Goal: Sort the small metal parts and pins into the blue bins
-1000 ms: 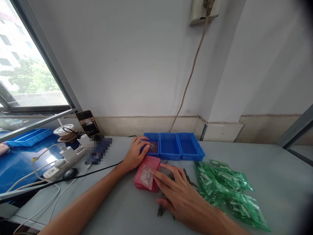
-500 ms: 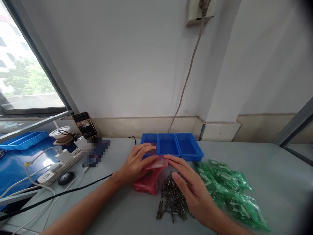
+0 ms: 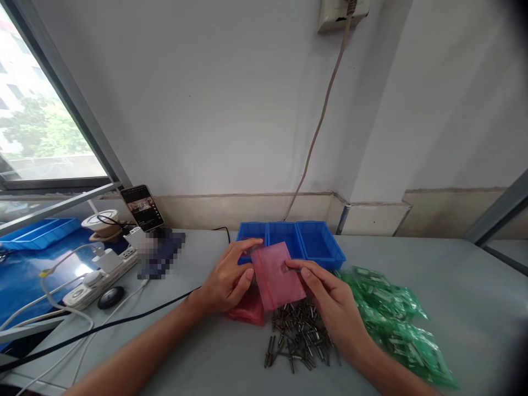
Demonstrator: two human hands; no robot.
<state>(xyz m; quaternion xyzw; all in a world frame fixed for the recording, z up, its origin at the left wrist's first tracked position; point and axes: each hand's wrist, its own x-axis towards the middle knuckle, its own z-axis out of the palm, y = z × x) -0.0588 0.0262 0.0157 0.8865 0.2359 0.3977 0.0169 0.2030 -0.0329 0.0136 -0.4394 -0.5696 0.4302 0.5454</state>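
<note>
Nearest to us, a heap of metal pins (image 3: 295,336) lies loose on the grey table (image 3: 210,357). Over its far end we hold a pink bag (image 3: 277,280), tilted, pinched near its right side between the thumb and forefinger of our right hand (image 3: 336,305). Our left hand (image 3: 229,280) is open at the bag's left edge, fingers spread; whether it touches, we cannot tell. Partly behind the bag we see a pink stack (image 3: 249,313) on the table, with green bags (image 3: 398,324) off to the right and three blue bins (image 3: 320,247) side by side beyond
</note>
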